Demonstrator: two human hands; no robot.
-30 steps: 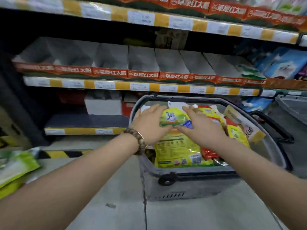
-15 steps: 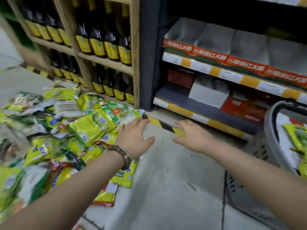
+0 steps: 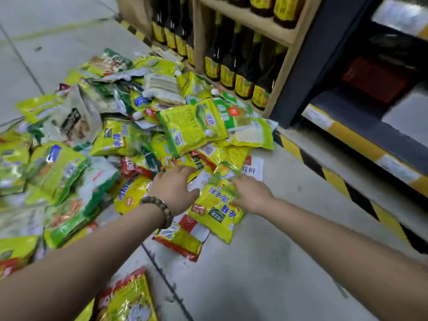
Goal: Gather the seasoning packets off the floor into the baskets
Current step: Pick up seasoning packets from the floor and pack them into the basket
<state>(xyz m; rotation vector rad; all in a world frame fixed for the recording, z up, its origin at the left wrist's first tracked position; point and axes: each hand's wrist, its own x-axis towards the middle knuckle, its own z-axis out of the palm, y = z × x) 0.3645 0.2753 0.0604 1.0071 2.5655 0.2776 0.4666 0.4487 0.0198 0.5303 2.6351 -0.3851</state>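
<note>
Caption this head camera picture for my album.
Left hand and right hand reach a yellow seasoning packet at the edge of a pile on the floor, beside shelved bottles.

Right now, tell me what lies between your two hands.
In the head view, a yellow seasoning packet lies on the floor between the left hand and the right hand; the right hand overlaps its edge.

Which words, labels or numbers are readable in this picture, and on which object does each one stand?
"鸡精" and "调味料", upside down: yellow seasoning packet at the pile's near edge.
Too blurred or small to read: other packets, bottle labels, shelf price tags.
</note>
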